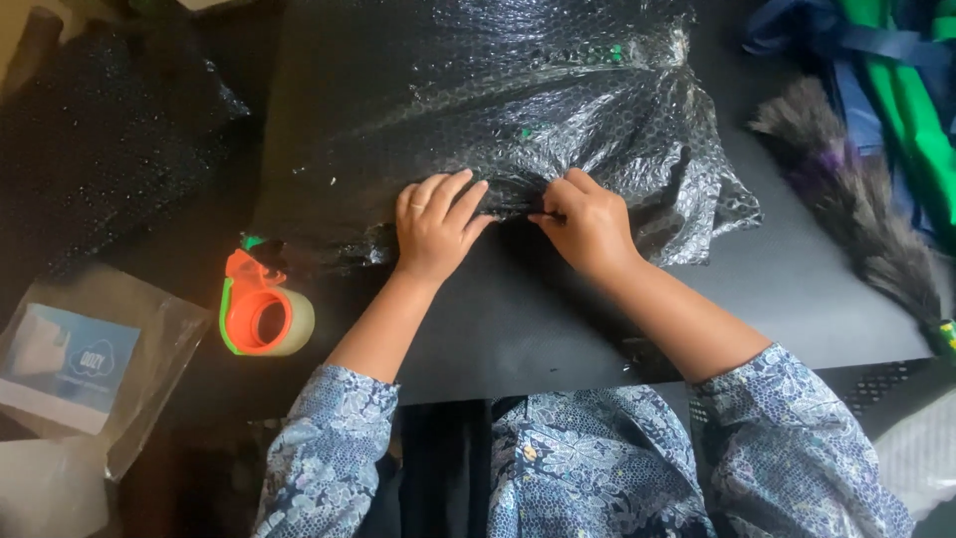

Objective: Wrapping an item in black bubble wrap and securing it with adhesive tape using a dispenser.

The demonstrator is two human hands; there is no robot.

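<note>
Hands met mid-frame on the bubble-wrapped parcel (518, 110): left hand (435, 227) lay flat, fingers spread; right hand (588, 224) fingers pinched its near edge.

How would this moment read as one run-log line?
left hand: flat on bubble wrap bundle | right hand: pinching wrap edge | tape dispenser: left, untouched | surface: black table

From my remote view, both bare forearms reach forward out of blue patterned sleeves, converging toward the middle. The left hand (435, 227) lies palm down, fingers (450, 195) extended and slightly spread, a ring on one finger. The right hand (588, 224) sits just beside it, knuckles up, fingers curled under in a pinch, thumb tip pointing toward the left hand.
</note>
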